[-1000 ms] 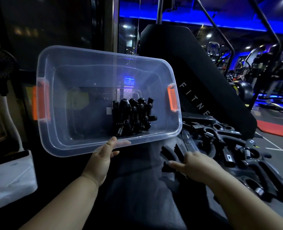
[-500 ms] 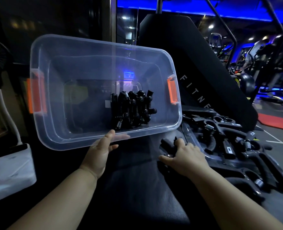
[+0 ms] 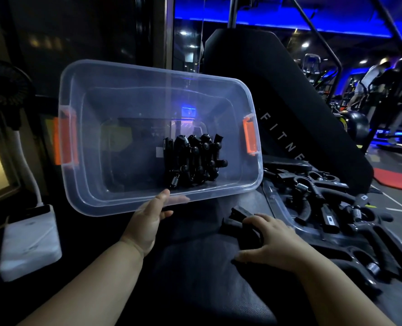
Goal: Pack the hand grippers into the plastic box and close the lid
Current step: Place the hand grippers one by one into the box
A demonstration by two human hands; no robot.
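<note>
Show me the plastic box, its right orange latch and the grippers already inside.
plastic box (image 3: 115,204), head view, bare near rim.
right orange latch (image 3: 250,138), head view, its middle.
packed grippers (image 3: 195,161), head view, middle of the black bundle.

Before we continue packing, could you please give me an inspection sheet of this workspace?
Surface: dark padded bench under both hands.
Job's things: plastic box tilted, open, no lid on; cluster of hand grippers inside against its lower wall; loose hand grippers piled at right.
Clutter: white block at left; black fan behind it.
Hands: left hand grips the box's near rim; right hand grips one hand gripper on the bench.
Cables: white cord or stalk above the block, cannot tell which.
Surroundings: gym machines, blue lighting.
</note>
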